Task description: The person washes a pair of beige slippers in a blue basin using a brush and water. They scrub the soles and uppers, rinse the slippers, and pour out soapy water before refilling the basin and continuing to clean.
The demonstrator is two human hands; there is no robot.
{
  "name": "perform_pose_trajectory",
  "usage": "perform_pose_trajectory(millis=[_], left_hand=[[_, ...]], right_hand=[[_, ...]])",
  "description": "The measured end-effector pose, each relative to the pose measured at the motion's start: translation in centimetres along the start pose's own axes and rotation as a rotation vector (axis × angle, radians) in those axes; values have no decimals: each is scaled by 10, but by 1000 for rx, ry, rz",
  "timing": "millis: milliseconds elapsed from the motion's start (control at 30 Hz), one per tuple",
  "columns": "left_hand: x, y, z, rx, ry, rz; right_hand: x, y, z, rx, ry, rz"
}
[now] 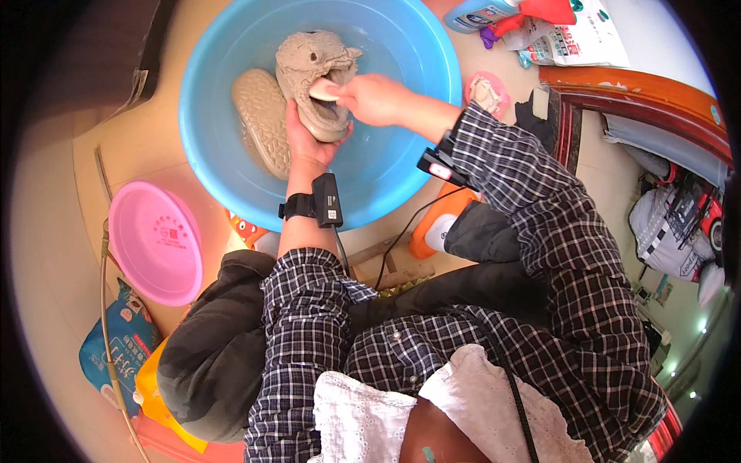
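Observation:
Over a big blue plastic basin holding some water, my left hand grips the heel end of a beige fuzzy slipper from below, its opening facing up. My right hand pinches a pale, flat, rounded piece, perhaps soap or a brush, at the slipper's opening; its far end is partly inside. Left of the held slipper, the other slipper lies in the basin with its patterned sole up. Each of my wrists wears a strapped black device with a cable.
A pink basin stands at the lower left beside a thin hose or pipe. Blue and yellow packages lie below it. At the upper right are a detergent bottle, a white printed bag and a pink dish. A wooden door frame is right.

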State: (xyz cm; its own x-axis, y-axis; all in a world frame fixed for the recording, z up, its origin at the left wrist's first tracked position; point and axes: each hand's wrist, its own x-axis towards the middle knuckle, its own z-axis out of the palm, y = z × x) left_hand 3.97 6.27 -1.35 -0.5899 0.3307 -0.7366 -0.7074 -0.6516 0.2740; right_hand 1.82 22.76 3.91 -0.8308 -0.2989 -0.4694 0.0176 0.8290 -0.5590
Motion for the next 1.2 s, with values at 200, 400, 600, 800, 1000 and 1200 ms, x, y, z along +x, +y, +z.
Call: perform_pose_trajectory(millis=[200, 400, 600, 800, 1000, 1200], left_hand=[[5, 6, -7, 30, 41, -29], [4, 1, 0, 149, 89, -12], [5, 1, 1, 147, 51, 22], [10, 0, -2, 52, 22, 63], [13, -1, -3, 170, 56, 63], [25, -11, -7, 796, 108, 458]], right_hand=[[-67, -13, -21, 78, -176, -2], [-80, -3, -7, -292, -85, -2], [-48, -5, 8, -185, 101, 163], [-99, -9, 19, -105, -11, 39], [-45, 12, 10, -446, 79, 61], [-30, 27, 21, -498, 125, 153]])
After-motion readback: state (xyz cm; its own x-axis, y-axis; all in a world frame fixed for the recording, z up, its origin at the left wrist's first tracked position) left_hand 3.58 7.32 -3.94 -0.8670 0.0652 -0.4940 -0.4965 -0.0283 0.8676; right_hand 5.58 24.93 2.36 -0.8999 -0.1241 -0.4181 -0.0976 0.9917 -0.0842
